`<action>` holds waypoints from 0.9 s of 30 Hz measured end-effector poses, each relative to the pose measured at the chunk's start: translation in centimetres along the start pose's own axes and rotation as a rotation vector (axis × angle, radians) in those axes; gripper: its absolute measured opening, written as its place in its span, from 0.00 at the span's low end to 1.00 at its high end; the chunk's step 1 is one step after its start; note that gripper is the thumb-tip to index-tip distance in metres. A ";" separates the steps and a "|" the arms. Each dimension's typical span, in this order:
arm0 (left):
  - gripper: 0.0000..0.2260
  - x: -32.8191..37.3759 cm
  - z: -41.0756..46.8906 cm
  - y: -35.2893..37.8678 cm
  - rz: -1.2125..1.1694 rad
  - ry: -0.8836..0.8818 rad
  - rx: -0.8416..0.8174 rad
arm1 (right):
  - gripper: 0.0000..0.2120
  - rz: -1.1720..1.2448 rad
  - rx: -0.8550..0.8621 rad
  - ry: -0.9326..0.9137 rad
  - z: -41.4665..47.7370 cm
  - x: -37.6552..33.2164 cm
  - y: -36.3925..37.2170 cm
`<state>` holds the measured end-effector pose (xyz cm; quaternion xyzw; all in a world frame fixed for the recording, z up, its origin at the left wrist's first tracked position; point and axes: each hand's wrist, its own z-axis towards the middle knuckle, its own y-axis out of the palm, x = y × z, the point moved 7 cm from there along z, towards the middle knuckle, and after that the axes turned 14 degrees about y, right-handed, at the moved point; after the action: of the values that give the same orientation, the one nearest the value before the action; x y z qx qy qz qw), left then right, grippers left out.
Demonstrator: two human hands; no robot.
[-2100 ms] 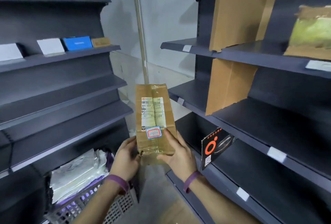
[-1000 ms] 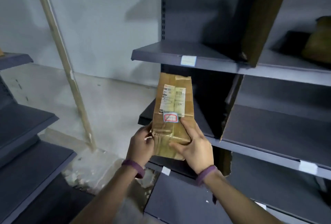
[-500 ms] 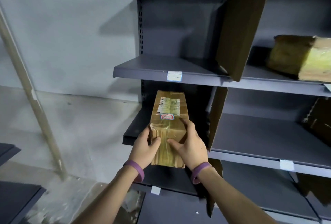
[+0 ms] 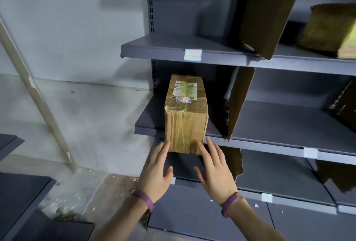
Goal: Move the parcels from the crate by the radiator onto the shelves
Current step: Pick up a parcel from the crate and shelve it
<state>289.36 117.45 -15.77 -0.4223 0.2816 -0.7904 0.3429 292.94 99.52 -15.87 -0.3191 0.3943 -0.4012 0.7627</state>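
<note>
A long brown cardboard parcel (image 4: 185,113), taped and with white labels on top, lies on the middle grey shelf (image 4: 150,125) at its left end, its near end overhanging the shelf's front edge. My left hand (image 4: 156,171) and my right hand (image 4: 213,169) are open just below and in front of that near end, fingers spread; only the fingertips reach the box's lower corners. Neither hand grips it. The crate is out of view.
A cardboard divider (image 4: 238,103) stands on the same shelf right of the parcel; another divider (image 4: 265,11) stands on the shelf above. A yellowish wrapped parcel (image 4: 331,30) sits at the upper right. A tilted pale pole (image 4: 36,96) leans by the wall at left.
I turned from the crate to the right-hand shelving carrying the parcel in both hands, set it on the middle shelf, and both hands have let go and drawn back.
</note>
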 end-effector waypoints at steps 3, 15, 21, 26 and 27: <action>0.34 -0.2 0.1 0.6 0.114 -0.003 -0.058 | 0.38 -0.082 -0.039 -0.015 -0.6 -0.2 0.6; 0.33 -2.8 5.0 1.5 0.236 -0.126 -0.191 | 0.34 -0.248 -0.241 0.085 4.2 -0.3 2.9; 0.33 -4.3 7.8 1.8 0.241 -0.160 -0.236 | 0.33 -0.219 -0.295 0.134 7.3 -0.2 4.2; 0.34 -5.2 9.4 1.8 0.220 -0.170 -0.256 | 0.35 -0.179 -0.326 0.163 8.7 0.0 5.0; 0.34 -5.3 9.6 1.8 0.213 -0.174 -0.260 | 0.35 -0.173 -0.330 0.169 9.0 0.0 5.1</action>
<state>300.32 119.02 -14.96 -0.4975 0.3936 -0.6673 0.3902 302.45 103.48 -15.61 -0.4376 0.4887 -0.4204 0.6269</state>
